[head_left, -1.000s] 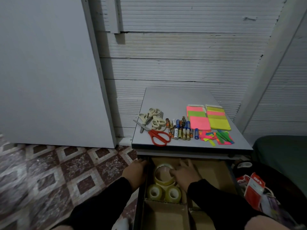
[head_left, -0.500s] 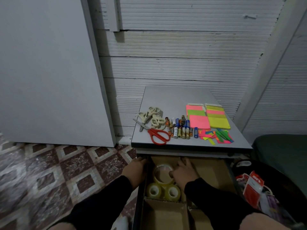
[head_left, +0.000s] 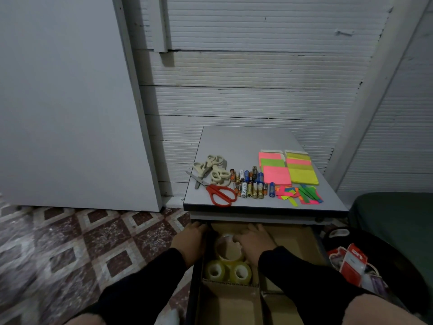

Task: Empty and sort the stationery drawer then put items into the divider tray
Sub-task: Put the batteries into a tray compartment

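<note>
The drawer (head_left: pixel 195 289) stands pulled out below the cabinet top, with a cardboard divider tray (head_left: pixel 228 303) inside it. A large clear tape roll (head_left: pixel 226 253) lies in the tray's far left compartment, and two smaller tape rolls (head_left: pixel 228 273) stand just in front of it. My right hand (head_left: pixel 254 242) lies to the right of the large roll; its thumb touches the rim and its fingers spread forward. My left hand (head_left: pixel 191 240) is at the drawer's left wall, fingers curled over its edge.
On the grey cabinet top (head_left: pixel 246 141) lie cream scissors (head_left: pixel 212 170), red scissors (head_left: pixel 221 195), several batteries (head_left: pixel 251 184), neon note pads (head_left: pixel 288 170) and loose neon strips (head_left: pixel 300 195). A red-and-white packet (head_left: pixel 351 261) lies at the right, tiled floor (head_left: pixel 82 242) to the left.
Both hands stay almost where they were at the drawer and the large tape roll. Only the view has shifted a little.
</note>
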Action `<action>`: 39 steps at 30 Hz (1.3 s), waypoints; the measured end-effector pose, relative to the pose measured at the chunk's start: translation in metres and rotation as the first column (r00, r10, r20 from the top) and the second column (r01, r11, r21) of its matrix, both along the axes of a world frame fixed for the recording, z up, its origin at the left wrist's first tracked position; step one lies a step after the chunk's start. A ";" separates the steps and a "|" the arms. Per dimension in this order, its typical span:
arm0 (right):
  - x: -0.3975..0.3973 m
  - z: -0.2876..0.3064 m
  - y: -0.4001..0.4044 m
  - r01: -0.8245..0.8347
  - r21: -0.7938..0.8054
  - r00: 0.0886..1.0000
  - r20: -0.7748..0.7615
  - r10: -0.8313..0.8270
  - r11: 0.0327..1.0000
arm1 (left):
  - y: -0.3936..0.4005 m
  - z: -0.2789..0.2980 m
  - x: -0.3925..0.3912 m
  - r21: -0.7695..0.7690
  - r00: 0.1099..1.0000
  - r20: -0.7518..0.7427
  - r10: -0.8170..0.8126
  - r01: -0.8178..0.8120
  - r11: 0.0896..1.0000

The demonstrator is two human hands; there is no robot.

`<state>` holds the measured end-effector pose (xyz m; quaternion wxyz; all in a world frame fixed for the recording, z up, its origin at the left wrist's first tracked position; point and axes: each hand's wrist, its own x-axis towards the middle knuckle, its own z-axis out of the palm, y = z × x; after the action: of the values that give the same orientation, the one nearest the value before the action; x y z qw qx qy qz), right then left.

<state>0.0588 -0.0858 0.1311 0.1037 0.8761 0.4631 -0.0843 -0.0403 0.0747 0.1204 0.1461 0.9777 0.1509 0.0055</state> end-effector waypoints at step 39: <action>0.096 0.093 -0.001 0.237 0.209 0.969 0.020 -0.246 0.949 | -0.036 0.102 0.118 0.369 0.993 -0.066 -0.099 0.116 0.922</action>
<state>0.1545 -0.0864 0.2242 0.0123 0.9339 0.3562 -0.0278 0.0772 0.0386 0.2223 -0.0454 0.9943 0.0967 0.0034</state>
